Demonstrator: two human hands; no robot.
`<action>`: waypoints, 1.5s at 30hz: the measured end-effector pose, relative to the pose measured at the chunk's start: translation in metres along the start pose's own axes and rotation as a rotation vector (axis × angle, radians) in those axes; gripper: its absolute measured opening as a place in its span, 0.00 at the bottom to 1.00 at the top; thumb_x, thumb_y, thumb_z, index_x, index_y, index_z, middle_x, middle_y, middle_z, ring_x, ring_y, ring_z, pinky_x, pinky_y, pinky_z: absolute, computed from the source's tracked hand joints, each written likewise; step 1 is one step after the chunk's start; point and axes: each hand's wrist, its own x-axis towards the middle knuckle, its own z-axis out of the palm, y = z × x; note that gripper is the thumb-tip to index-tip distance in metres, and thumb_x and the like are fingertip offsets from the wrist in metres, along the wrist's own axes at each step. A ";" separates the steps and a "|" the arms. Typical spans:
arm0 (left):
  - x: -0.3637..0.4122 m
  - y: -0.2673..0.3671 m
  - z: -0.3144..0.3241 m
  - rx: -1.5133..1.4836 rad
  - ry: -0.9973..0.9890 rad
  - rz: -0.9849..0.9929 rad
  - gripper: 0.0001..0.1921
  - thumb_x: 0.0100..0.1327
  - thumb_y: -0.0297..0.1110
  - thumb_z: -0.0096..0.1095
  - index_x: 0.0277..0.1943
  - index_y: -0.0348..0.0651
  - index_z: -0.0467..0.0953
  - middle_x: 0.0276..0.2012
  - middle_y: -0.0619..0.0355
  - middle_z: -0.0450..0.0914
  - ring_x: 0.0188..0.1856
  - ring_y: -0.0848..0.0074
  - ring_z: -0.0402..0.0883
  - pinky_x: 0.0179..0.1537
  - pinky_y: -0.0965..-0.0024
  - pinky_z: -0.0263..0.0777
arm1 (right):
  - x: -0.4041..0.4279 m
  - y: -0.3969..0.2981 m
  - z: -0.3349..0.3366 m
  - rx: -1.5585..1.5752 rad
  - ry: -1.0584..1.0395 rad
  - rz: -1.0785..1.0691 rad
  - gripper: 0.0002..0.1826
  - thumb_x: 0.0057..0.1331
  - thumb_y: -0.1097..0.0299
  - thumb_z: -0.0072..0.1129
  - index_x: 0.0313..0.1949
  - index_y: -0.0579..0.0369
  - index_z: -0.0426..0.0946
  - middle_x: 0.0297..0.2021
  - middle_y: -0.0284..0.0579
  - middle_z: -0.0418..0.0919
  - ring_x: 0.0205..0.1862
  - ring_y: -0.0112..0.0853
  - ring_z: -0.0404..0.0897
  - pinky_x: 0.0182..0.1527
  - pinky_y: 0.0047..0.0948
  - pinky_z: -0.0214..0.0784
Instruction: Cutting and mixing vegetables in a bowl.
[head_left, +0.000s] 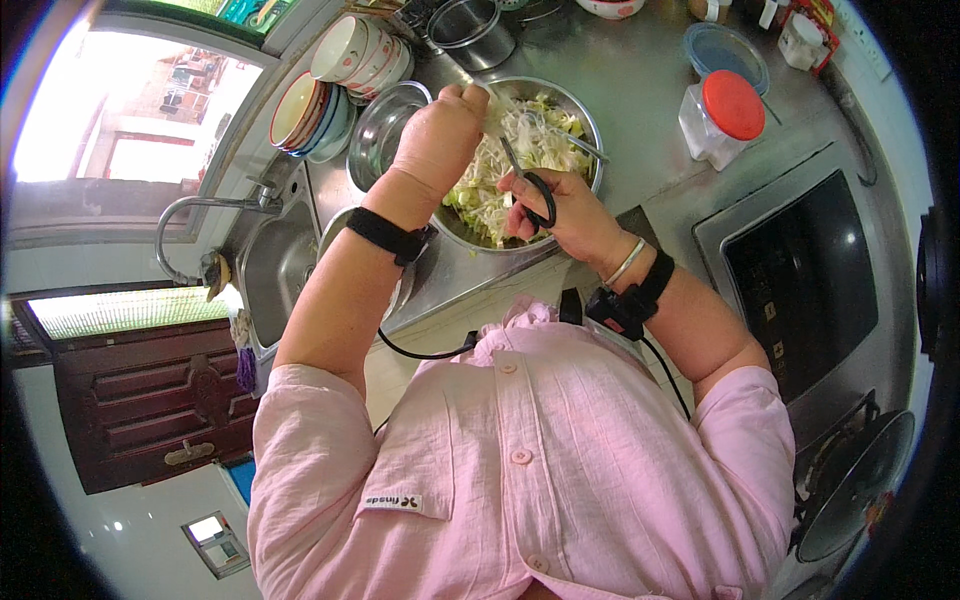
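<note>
My right hand (555, 210) holds scissors (538, 199) with black handles, fingers in the loops, blades pointing up over a large steel bowl (598, 127). My left hand (446, 131) is closed on a bunch of pale, thin noodle-like strands (496, 112) at the bowl's left rim, close to the scissor tips. In the bowl lie more whitish strands mixed with chopped yellow-green vegetable (469, 199). A metal utensil handle (589, 146) rests across the bowl's right rim. Whether the blades are closed on the strands is not plain.
Left of the bowl stand an empty-looking metal bowl (375, 139), stacked bowls (360, 56) and a sink (277, 262) with a tap (180, 206). A steel pot (476, 37) is behind. To the right are a red-lidded jar (731, 109), a blue lid (724, 56) and a black cooktop (802, 277).
</note>
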 end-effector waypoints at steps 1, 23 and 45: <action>0.000 -0.003 0.004 -0.035 0.008 0.014 0.17 0.48 0.25 0.61 0.42 0.41 0.67 0.35 0.46 0.74 0.35 0.53 0.77 0.35 0.57 0.72 | -0.003 -0.001 0.000 0.002 0.000 0.001 0.21 0.66 0.52 0.48 0.46 0.58 0.71 0.23 0.38 0.76 0.25 0.19 0.72 0.29 0.19 0.64; -0.010 -0.002 0.019 0.175 -0.067 0.228 0.08 0.53 0.27 0.52 0.37 0.40 0.66 0.30 0.49 0.73 0.28 0.62 0.80 0.26 0.66 0.75 | 0.002 0.018 -0.007 0.369 -0.055 0.176 0.27 0.66 0.46 0.43 0.49 0.59 0.69 0.27 0.46 0.77 0.26 0.26 0.76 0.34 0.21 0.68; -0.014 -0.023 0.025 0.028 -0.118 0.531 0.11 0.49 0.27 0.54 0.38 0.44 0.67 0.30 0.55 0.69 0.24 0.70 0.78 0.21 0.70 0.73 | 0.014 0.012 -0.020 0.426 -0.147 0.336 0.32 0.65 0.38 0.36 0.49 0.56 0.69 0.31 0.47 0.78 0.28 0.26 0.77 0.35 0.25 0.70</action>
